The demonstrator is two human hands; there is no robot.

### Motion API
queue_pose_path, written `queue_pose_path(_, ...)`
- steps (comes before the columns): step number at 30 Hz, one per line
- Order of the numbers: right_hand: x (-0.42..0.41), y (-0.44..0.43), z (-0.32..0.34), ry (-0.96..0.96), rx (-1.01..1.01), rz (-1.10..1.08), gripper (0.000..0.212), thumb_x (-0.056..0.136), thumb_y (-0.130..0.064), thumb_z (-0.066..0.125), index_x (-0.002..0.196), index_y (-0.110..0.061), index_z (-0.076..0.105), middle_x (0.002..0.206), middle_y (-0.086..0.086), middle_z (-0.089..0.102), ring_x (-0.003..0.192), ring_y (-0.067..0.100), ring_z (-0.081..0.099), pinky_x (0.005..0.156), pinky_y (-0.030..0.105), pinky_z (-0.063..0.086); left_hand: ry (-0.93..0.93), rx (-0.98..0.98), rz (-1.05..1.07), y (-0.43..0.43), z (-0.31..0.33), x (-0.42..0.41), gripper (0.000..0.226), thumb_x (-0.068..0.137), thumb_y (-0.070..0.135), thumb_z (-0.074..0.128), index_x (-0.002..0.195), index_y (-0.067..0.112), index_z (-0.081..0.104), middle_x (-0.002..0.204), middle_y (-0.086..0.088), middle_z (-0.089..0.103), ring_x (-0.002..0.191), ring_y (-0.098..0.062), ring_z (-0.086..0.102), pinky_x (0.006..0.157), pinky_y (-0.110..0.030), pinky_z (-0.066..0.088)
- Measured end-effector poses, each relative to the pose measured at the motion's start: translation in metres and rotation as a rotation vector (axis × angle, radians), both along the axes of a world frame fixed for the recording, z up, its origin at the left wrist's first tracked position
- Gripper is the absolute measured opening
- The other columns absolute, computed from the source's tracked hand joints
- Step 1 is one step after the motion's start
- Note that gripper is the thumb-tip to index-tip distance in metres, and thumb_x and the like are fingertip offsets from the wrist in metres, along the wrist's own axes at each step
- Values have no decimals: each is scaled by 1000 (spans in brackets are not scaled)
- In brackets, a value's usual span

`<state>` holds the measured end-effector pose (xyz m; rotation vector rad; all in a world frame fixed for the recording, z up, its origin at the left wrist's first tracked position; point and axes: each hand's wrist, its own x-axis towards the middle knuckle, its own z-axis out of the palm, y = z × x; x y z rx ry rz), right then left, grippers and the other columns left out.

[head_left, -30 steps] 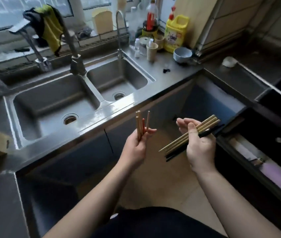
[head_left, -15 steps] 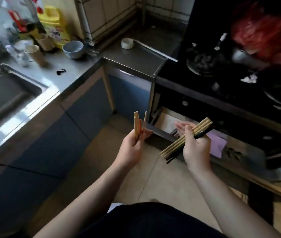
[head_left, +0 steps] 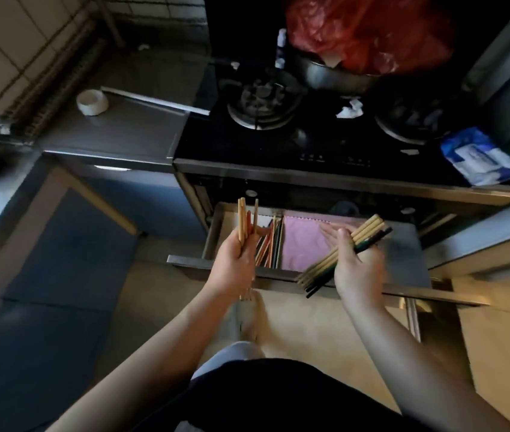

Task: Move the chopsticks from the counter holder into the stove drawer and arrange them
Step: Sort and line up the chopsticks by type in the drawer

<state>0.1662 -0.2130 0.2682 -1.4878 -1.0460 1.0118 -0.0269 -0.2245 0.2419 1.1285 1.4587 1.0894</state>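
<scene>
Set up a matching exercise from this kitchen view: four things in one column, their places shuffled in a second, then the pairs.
Things
1. pale wooden chopsticks standing upright
2. pink cloth
3. white ring-shaped roll
4. red plastic bag

Places
A. on the grey steel counter left of the black stove
B. in the open stove drawer
C. gripped in the left hand
D. over the steel pot

Pairs: 1-C, 2-B, 3-A, 4-D

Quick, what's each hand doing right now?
Left hand: holding a few light wooden chopsticks upright.
Right hand: holding a mixed bundle of light and dark chopsticks, slanted above the open drawer.
</scene>
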Motion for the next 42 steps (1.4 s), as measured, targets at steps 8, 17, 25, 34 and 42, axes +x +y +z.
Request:
queue_pose_path(8, -5, 86, -22, -150, -63, -160, 27, 96, -26, 50, 78, -42, 62, 69, -21, 69, 72, -7, 66, 64, 4, 48, 10, -142, -139, 105, -30, 1, 17, 94, 39, 47, 98, 41, 64, 86, 22, 69, 79, 9, 63, 68, -12, 51)
queue_pose_path(17, -32, 164, -106, -40, -289, -245, 52, 82, -53, 55, 89, -3, 66, 89, 32, 63, 86, 43, 62, 78, 57, 47, 192, -316, -299, 176, -119, 4, 23, 102, 28, 42, 115, 30, 60, 89, 14, 64, 63, 4, 56, 54, -16, 44)
queue_pose_path(25, -38, 181, -223, 14, -441, -179, 19, 88, -34, 53, 80, -26, 68, 83, -12, 76, 88, 9, 72, 85, 28, 56, 224, -420, -314, 193, -223, 13, 25, 102, 25, 46, 122, 20, 60, 87, 6, 67, 86, -21, 62, 74, -37, 49)
queue_pose_path(34, -46, 206, -347, -79, -564, 8, 14, 96, -21, 50, 90, -13, 60, 69, -7, 70, 63, 0, 68, 62, 18, 52, 220, -562, -177, 202, -333, 11, 15, 99, 24, 46, 98, 22, 61, 96, 0, 71, 82, -15, 68, 76, -39, 56)
queue_pose_path(42, -41, 229, -414, -467, -805, 302, 19, 92, -28, 57, 87, -10, 58, 82, 7, 59, 74, 22, 56, 64, 23, 36, 536, -576, -224, 215, -399, 9, 8, 87, 19, 61, 84, 12, 60, 67, 0, 57, 62, -18, 52, 49, -20, 37)
